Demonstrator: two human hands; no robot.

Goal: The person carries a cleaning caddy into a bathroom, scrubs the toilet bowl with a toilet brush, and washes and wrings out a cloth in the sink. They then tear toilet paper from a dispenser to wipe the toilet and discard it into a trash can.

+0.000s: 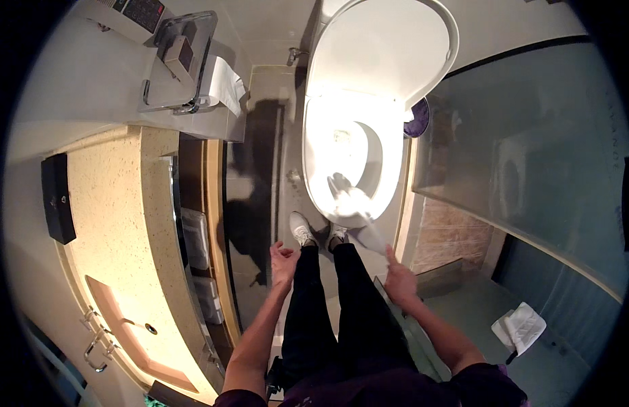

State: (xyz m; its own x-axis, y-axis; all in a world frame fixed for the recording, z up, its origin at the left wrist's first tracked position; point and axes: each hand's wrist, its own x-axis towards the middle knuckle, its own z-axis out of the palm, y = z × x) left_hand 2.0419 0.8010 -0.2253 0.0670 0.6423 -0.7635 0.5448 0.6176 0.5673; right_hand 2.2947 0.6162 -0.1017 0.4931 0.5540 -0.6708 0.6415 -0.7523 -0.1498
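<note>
My right hand (400, 279) grips the end of a pale-handled brush, likely a toilet brush (351, 199), blurred and washed out by glare. Its head hangs over the front of the white toilet bowl (314, 173); whether it touches the bowl I cannot tell. The oval toilet lid (380, 46) stands raised. Beside my left leg, my left hand (284, 265) hangs with loosely curled fingers and nothing visible in it.
A stone vanity counter (116, 203) with a sink (136, 325) runs along the left. Above its far end hangs a toilet paper roll (223, 84). On the right, a glass panel (513, 142) borders the shower floor, near a purple-lined bin (419, 119).
</note>
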